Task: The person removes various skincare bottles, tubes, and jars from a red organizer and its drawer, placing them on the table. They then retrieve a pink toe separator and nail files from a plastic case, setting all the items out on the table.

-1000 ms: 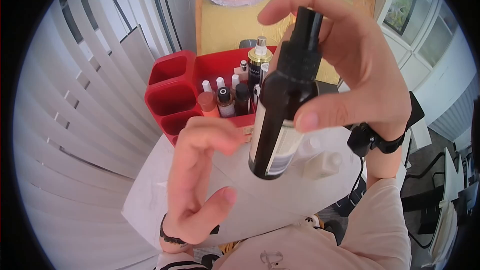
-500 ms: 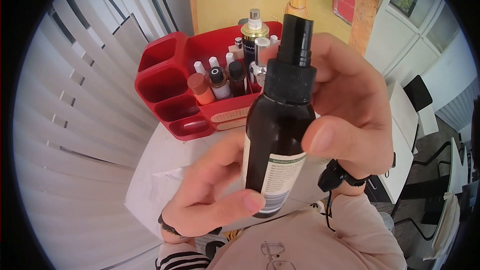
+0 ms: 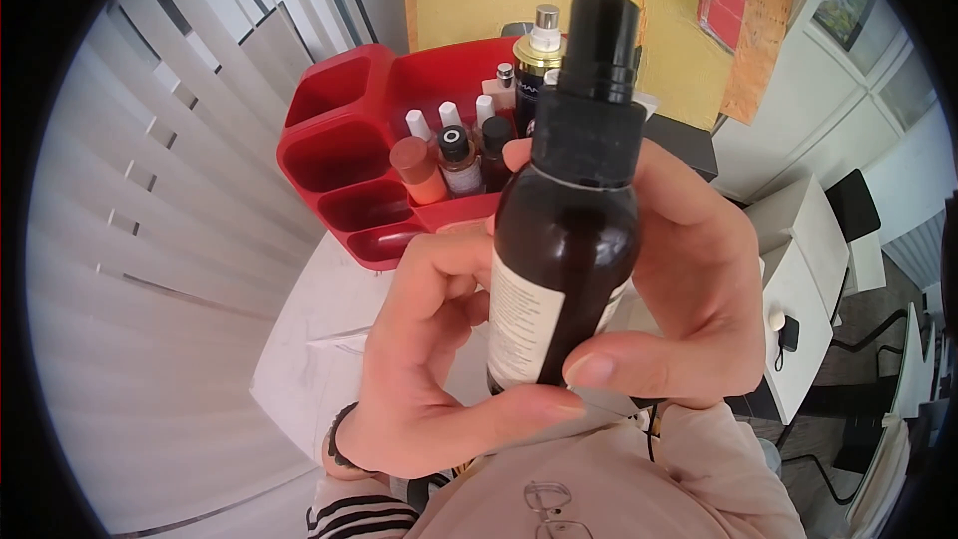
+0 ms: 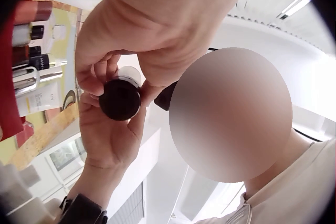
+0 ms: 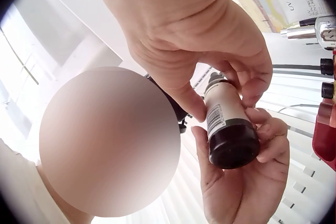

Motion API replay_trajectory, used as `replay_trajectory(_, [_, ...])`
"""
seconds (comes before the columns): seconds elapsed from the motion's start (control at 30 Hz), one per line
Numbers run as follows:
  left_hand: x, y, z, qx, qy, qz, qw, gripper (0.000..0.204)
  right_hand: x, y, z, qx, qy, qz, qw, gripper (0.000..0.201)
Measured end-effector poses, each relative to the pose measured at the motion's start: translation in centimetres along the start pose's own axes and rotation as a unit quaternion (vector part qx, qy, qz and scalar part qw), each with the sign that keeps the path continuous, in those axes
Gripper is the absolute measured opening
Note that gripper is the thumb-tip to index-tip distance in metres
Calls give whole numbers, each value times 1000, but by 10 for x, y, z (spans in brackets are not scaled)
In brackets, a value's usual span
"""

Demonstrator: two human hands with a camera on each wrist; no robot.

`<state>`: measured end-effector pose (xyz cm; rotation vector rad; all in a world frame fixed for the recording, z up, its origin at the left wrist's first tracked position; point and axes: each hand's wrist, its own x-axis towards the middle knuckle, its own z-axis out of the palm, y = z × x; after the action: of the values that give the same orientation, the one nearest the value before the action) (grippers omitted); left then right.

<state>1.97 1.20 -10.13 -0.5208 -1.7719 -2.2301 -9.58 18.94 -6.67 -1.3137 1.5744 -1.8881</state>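
Observation:
A dark spray bottle (image 3: 569, 230) with a black pump top and a pale printed label stands nearly upright between both hands. My right hand (image 3: 699, 289) holds it from the right, thumb pressed on the lower front and fingers behind. From the left, my left hand (image 3: 414, 379) grips the lower part, its thumb across the front near the base. The bottle's dark round base (image 4: 119, 103) faces the camera in the left wrist view. In the right wrist view a barcode shows on the label (image 5: 223, 108).
Behind the hands, a red organizer (image 3: 344, 130) stands on a white table (image 3: 299, 339). It holds several small bottles, among them an orange one (image 3: 419, 175) and a black one with a gold collar (image 3: 539, 55). A yellow painted board (image 3: 479, 0) rises behind it; white slatted blinds (image 3: 150, 289) hang at left.
The left hand, apart from the bottle a second ago, has come in and gripped its lower part. The bottle has turned, so a different side of its label faces the head camera.

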Motion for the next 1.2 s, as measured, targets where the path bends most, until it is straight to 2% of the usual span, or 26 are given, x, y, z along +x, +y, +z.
replay_trajectory(0.07, [-3, -2, 1, 53, 51, 16, 997, 95, 3, 1, -3, 17, -13, 10, 1000, 89])
replay_trajectory(0.13, [-2, -3, 0, 53, 43, 30, 997, 93, 4, 1, -4, 31, -24, 21, 999, 88])
replay_trajectory(0.23, [0, -2, -3, 79, 32, 54, 995, 89, 5, 2, -2, 46, 17, 27, 998, 88])
replay_trajectory(0.3, [0, -2, -5, 106, 29, 65, 992, 86, 6, 9, -3, 85, 3, -44, 995, 88])
replay_trajectory(0.33, [0, -4, -6, 84, 24, 78, 993, 84, 5, 8, -1, 85, 4, -45, 995, 88])
replay_trajectory(0.4, [-1, -3, -8, 63, 17, 91, 994, 82, 4, 4, 5, 132, 79, -4, 988, 89])
replay_trajectory(0.47, [-3, 3, -9, 123, 20, 80, 989, 79, 4, 6, 1, 136, 69, -9, 988, 89])
replay_trajectory(0.6, [-7, 6, -5, 112, 29, 64, 991, 81, 5, 6, -2, 132, 50, -12, 990, 92])
replay_trajectory(0.93, [-4, 2, -5, 68, 20, 91, 993, 84, 5, 8, -2, 139, 50, -12, 989, 92])
replay_trajectory(1.0, [-5, 2, -5, 69, 26, 86, 994, 84, 5, 11, 0, 138, 63, -45, 987, 90])
replay_trajectory(1.13, [-5, 1, -5, 64, 26, 81, 994, 85, 6, 8, -1, 125, 55, -41, 990, 89])
replay_trajectory(1.2, [-5, 2, -4, 60, 27, 81, 995, 85, 5, 5, -1, 129, 52, -5, 990, 90])
